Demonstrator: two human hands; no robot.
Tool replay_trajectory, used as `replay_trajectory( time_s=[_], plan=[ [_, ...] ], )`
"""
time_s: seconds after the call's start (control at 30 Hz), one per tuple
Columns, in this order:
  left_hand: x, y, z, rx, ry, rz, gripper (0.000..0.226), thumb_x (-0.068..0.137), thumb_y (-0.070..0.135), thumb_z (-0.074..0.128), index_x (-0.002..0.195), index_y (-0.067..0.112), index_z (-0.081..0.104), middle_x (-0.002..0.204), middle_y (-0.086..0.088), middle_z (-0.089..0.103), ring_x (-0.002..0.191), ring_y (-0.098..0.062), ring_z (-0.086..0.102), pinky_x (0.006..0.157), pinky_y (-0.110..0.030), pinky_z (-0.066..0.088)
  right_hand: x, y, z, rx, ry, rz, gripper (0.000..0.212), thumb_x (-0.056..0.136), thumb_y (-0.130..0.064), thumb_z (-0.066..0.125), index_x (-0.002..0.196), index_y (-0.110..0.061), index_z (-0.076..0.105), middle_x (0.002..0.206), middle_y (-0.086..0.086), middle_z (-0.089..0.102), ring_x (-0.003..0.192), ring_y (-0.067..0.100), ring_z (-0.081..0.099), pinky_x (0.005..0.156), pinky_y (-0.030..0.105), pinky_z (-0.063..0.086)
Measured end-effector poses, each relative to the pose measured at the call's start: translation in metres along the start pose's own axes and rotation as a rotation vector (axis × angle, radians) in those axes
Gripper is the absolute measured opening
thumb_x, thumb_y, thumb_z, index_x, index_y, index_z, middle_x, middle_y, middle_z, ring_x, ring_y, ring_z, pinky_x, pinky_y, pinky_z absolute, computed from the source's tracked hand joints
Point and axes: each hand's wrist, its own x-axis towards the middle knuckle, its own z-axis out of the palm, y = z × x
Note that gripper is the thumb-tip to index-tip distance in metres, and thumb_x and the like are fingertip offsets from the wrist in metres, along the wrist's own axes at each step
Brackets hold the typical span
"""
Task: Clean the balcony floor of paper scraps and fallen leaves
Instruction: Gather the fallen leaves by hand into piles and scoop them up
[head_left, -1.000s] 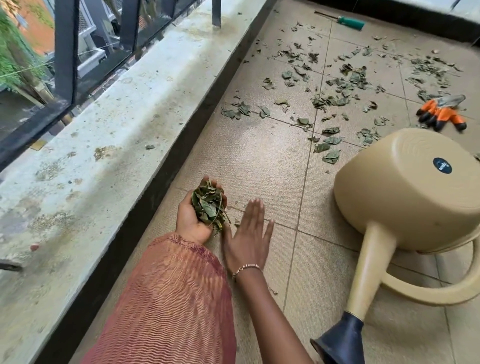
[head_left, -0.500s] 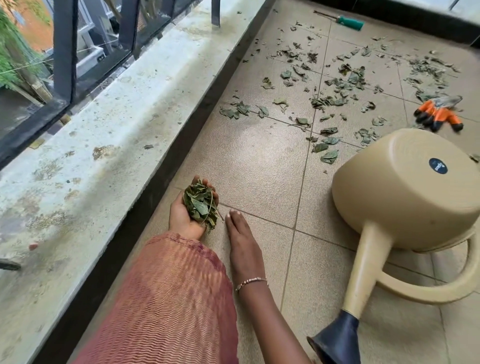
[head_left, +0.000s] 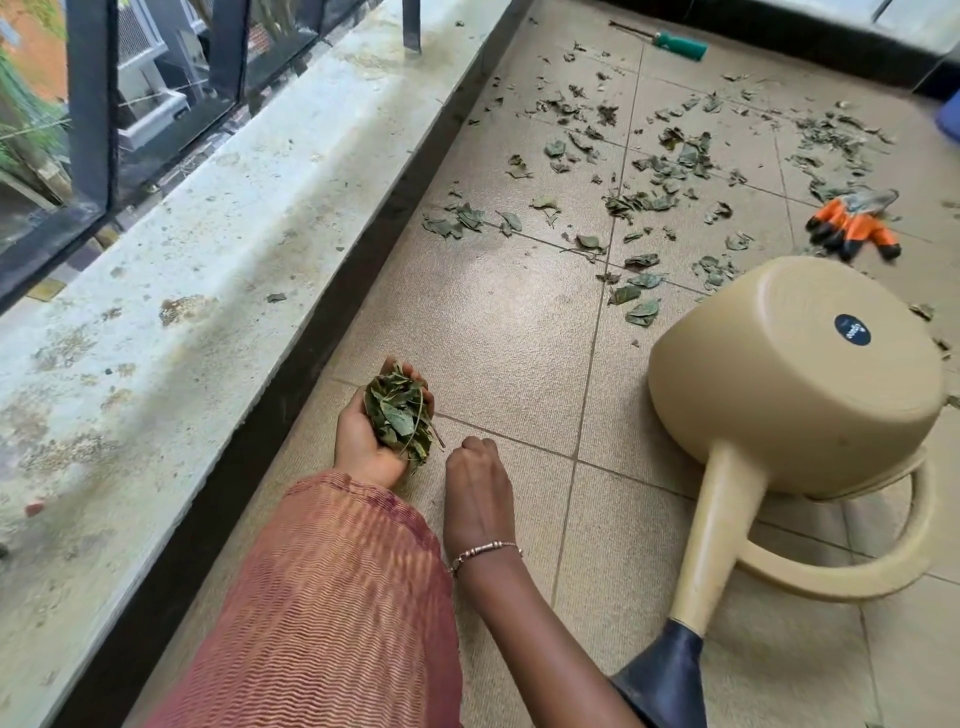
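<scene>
Green leaves (head_left: 397, 418) in left hand (head_left: 359, 441), fingers curled round (palm up); right hand (head_left: 475, 486) clenched.

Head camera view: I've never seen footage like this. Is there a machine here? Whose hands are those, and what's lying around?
No machine here: a person wears a wide-angle camera on their head, looking down at their own hands. The left hand, in a reddish ribbed sleeve, cups a bunch of dry green leaves. The right hand, with a bracelet, sits low over the beige tiled floor with fingers curled; nothing shows in it. More fallen leaves lie scattered farther ahead. On the right, a beige plastic watering can lies on its side, beyond it an orange-and-black glove, and at the far end a green-handled tool.
</scene>
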Motion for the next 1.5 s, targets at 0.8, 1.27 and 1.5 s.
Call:
replay_trajectory(
  time_s=[0.8, 1.27, 1.5],
  plan=[
    [-0.013, -0.017, 0.01, 0.185, 0.114, -0.055, 0.043, 0.097, 0.022, 0.039, 0.065, 0.009, 0.065, 0.055, -0.003, 0.063, 0.049, -0.013, 0.063, 0.048, -0.019, 0.052, 0.021, -0.02, -0.077, 0.765, 0.257, -0.056, 0.013, 0.078, 0.005, 0.067, 0.088, 0.0, 0.074, 0.09, 0.009, 0.072, 0.081, 0.01, 0.064, 0.073, -0.001, 0.041],
    [-0.013, -0.009, 0.01, -0.029, 0.014, -0.02, 0.027, 0.077, 0.012, 0.045, 0.074, 0.004, 0.07, 0.07, -0.01, 0.066, 0.054, -0.019, 0.065, 0.053, -0.026, 0.056, 0.005, 0.014, -0.018, 0.714, 0.261, 0.587, 0.033, 0.094, -0.004, 0.047, 0.125, -0.01, 0.056, 0.118, 0.004, 0.061, 0.065, 0.006, 0.056, 0.051, 0.005, 0.044],
    [-0.011, -0.008, 0.005, -0.016, 0.0, -0.008, 0.029, 0.072, 0.013, 0.047, 0.067, 0.005, 0.074, 0.069, -0.008, 0.067, 0.055, -0.018, 0.065, 0.055, -0.025, 0.055, 0.007, -0.003, 0.017, 0.225, -0.012, 0.249, 0.053, 0.099, 0.0, 0.026, 0.149, -0.01, 0.009, 0.157, 0.003, 0.004, 0.144, 0.012, 0.004, 0.116, 0.023, 0.002]
  ],
)
